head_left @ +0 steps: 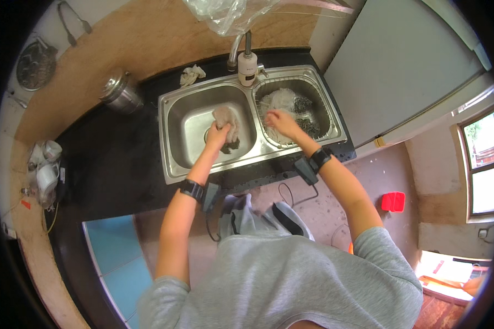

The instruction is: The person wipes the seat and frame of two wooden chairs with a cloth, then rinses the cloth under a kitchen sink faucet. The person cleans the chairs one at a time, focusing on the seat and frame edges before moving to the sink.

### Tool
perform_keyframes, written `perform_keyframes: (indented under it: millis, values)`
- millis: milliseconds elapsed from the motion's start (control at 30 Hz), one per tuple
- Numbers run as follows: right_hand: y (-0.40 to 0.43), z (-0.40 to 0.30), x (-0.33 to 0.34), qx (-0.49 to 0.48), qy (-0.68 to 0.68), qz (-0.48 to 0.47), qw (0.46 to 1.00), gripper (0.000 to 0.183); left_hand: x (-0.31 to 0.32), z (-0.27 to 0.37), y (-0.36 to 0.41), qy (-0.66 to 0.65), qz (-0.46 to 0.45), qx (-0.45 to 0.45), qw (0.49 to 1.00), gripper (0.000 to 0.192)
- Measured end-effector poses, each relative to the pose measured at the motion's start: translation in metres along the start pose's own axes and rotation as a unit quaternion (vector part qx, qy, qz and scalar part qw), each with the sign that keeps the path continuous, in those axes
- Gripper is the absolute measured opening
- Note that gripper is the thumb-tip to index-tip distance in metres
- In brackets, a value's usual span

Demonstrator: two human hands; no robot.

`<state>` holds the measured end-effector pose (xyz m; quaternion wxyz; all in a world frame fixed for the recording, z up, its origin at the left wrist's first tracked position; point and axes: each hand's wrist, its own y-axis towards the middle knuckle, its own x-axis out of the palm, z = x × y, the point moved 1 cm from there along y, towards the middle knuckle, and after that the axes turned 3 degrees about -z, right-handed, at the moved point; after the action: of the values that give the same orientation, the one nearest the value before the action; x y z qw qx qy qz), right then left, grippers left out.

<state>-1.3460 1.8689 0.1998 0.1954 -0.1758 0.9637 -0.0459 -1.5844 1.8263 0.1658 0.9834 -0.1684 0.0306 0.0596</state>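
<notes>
My left hand (218, 135) grips a damp-looking pale cloth (226, 117) over the left basin (185, 123) of a stainless steel double sink. A dark wad (230, 146), perhaps a scouring pad, shows just below the cloth. My right hand (282, 122) is over the right basin, its fingers curled; whether anything is between them cannot be made out. Inside that basin sits a wire basket (331, 119). It holds a whitish bundle (282, 98), perhaps cloth or mesh, and dark scouring pads (308, 127).
A faucet with a white filter (247, 68) stands behind the sink, under a hanging clear plastic bag (230, 16). On the black countertop (103, 164) are a crumpled cloth (192, 75), a lidded metal pot (121, 92) and white mugs (47, 179). A grey refrigerator-like cabinet (399, 70) borders the right.
</notes>
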Motion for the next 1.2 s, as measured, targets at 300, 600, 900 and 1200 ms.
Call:
perform_keyframes:
  millis: [300, 600, 900, 1200]
  values:
    - [0.167, 0.014, -0.057, 0.039, -0.436, 0.079, 0.896, 0.050, -0.010, 0.005, 0.069, 0.079, -0.023, 0.073, 0.994, 0.039]
    - [0.220, 0.045, -0.030, 0.070, -0.467, 0.005, 0.881, 0.037, -0.011, 0.007, 0.063, 0.257, 0.026, 0.057, 0.964, 0.038]
    - [0.180, -0.022, 0.033, 0.003, -0.380, -0.239, 0.894, 0.038, 0.016, 0.013, 0.080, 0.349, 0.000, 0.048, 0.936, 0.037]
    - [0.166, -0.041, 0.067, 0.146, 0.107, -0.248, 0.952, 0.022, 0.012, 0.006, 0.081, 0.441, 0.143, 0.167, 0.870, 0.032]
